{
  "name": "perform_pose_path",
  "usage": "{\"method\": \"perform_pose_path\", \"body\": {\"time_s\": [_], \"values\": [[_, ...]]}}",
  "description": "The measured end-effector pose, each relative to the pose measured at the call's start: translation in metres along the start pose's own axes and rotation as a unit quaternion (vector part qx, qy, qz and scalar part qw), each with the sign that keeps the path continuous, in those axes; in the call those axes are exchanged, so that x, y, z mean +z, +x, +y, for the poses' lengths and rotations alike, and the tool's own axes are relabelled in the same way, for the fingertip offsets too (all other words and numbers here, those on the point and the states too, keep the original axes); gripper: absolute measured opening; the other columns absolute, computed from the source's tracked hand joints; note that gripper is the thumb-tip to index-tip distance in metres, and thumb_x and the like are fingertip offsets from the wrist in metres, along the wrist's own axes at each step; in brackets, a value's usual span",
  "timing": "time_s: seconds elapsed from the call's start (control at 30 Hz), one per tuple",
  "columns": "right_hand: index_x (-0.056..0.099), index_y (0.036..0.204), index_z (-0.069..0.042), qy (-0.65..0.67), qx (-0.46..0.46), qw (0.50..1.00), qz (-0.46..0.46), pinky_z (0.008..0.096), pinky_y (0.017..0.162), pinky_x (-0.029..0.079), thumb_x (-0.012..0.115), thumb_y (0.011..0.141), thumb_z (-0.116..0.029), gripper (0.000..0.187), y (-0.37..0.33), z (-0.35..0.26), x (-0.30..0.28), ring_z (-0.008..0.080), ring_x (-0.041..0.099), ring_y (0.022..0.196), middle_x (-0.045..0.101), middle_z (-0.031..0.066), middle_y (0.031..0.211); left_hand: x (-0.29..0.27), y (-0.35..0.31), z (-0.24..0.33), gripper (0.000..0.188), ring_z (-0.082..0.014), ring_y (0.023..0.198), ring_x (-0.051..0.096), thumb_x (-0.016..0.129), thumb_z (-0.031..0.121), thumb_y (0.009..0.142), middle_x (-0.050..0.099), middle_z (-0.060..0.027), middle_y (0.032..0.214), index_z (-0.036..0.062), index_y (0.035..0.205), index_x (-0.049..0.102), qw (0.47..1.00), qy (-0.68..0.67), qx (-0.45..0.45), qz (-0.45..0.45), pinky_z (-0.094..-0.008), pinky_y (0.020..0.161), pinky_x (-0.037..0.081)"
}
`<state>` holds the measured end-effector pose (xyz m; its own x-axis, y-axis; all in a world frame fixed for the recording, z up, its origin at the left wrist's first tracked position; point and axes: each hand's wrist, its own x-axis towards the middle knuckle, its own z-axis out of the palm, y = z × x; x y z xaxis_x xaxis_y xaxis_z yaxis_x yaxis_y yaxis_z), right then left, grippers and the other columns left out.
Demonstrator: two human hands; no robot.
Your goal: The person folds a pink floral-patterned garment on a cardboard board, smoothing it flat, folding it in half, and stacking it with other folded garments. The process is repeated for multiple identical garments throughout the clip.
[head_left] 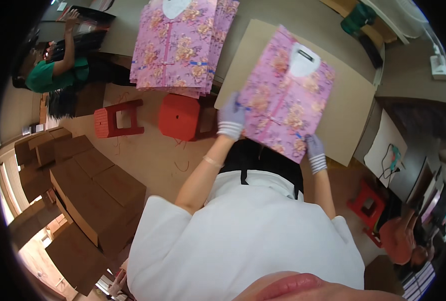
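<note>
A folded pink floral shirt (286,98) with a white inner collar and a dark label lies tilted over a tan cardboard sheet (356,105). My left hand (231,118), in a grey glove with a striped cuff, is closed on the shirt's left edge and slightly blurred. At the lower right corner, my right hand (315,149), gloved the same way, grips the edge with its fingers partly hidden. The shirt's lower end hangs past the sheet's near edge, towards my waist. Left of the sheet stands a stack of similar folded pink shirts (175,47).
Two red plastic stools (179,118) stand left of me, and another red stool (367,203) at the right. Brown cartons (100,185) fill the lower left. A person in green (57,74) works at the far left, another person (399,238) sits at the right. A dark green object (358,19) lies at the back.
</note>
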<state>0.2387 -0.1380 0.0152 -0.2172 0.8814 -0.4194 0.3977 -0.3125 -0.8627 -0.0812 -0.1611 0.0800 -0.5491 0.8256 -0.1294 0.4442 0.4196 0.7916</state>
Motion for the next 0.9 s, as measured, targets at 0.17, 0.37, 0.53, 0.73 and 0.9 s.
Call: {"method": "perform_pose_path", "body": {"time_s": [0.17, 0.37, 0.53, 0.73, 0.9], "values": [[0.057, 0.116, 0.0, 0.095, -0.116, 0.981, -0.119, 0.0264, 0.075, 0.05, 0.05, 0.1, -0.019, 0.026, 0.025, -0.148, 0.109, 0.0107, 0.055, 0.079, 0.059, 0.0048, 0.089, -0.16, 0.079, -0.038, 0.042, -0.0147, 0.095, 0.064, 0.059, -0.003, 0.088, 0.069, -0.0086, 0.107, 0.0027, 0.129, 0.061, 0.979, -0.056, -0.024, 0.194, -0.0272, 0.087, 0.051], [0.051, 0.132, 0.001, 0.116, -0.165, 0.957, -0.207, 0.0304, 0.094, 0.05, 0.053, 0.099, -0.012, 0.036, 0.067, -0.166, 0.156, 0.0183, 0.064, 0.102, 0.065, 0.0106, 0.116, -0.316, 0.231, -0.133, 0.048, -0.0246, 0.104, 0.066, 0.061, 0.011, 0.079, 0.069, -0.0152, 0.117, 0.0093, 0.127, 0.062, 0.938, 0.275, -0.037, 0.21, -0.032, 0.092, 0.05], [0.06, 0.122, -0.005, -0.21, -0.077, 0.953, 0.204, 0.0383, 0.093, 0.05, 0.058, 0.093, -0.026, 0.036, 0.103, -0.012, -0.043, 0.0308, 0.064, 0.107, 0.066, 0.0166, 0.118, -0.241, 0.242, -0.089, 0.044, -0.0361, 0.103, 0.065, 0.063, 0.027, 0.077, 0.066, -0.0147, 0.117, 0.0164, 0.119, 0.066, 0.889, 0.375, -0.072, 0.251, -0.0462, 0.088, 0.052], [0.047, 0.139, -0.007, -0.477, 0.235, 0.804, 0.266, 0.0477, 0.106, 0.041, 0.05, 0.092, -0.048, 0.062, 0.078, 0.044, -0.188, 0.0335, 0.046, 0.132, 0.046, 0.0153, 0.145, -0.024, 0.114, -0.024, 0.036, -0.0423, 0.131, 0.044, 0.061, 0.013, 0.077, 0.051, -0.0221, 0.138, 0.0021, 0.111, 0.064, 0.852, 0.281, 0.442, -0.013, -0.0555, 0.11, 0.033], [0.049, 0.137, -0.005, -0.618, 0.209, 0.69, 0.312, 0.0517, 0.106, 0.039, 0.049, 0.093, -0.04, 0.056, 0.062, 0.004, -0.147, 0.0307, 0.047, 0.132, 0.048, 0.0151, 0.142, 0.074, 0.029, 0.007, 0.069, -0.0333, 0.149, 0.013, 0.056, 0.049, 0.088, 0.016, -0.0113, 0.162, 0.0035, 0.14, 0.05, 0.771, 0.529, 0.258, -0.243, -0.0571, 0.115, 0.019]]}}
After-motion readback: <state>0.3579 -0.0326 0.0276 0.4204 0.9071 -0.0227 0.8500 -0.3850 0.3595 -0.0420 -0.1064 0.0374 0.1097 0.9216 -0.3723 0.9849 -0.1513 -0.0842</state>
